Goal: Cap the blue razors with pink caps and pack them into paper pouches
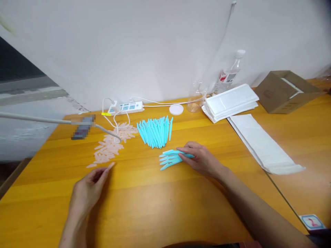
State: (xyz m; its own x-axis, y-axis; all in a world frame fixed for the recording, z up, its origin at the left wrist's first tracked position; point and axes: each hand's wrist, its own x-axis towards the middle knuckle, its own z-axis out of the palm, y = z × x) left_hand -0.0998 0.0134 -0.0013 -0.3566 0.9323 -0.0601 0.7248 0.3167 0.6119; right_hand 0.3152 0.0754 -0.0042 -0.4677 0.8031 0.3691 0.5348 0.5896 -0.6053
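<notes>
On the yellow wooden desk [155,203], the right hand [200,159] lies palm-down with its fingers spread loosely over a small fan of turquoise plastic sticks [170,159], the fingertips pressing on their right ends; its grip is apart, resting on the sticks rather than wrapped around them. The left hand [86,191] sits nearer the desk's front, thumb and forefinger pinched together on a single pale pink cap [111,165], which points up and away. Just beyond it a scatter of pink caps [112,146] trails across the wood. A larger heap of turquoise sticks [155,132] lies behind the small fan, apart from it. Farther back sit a white power strip [126,107], a round white lid [176,109], a stack of white packets [230,101], a clear bottle [230,74] and an open cardboard box [287,90].
</notes>
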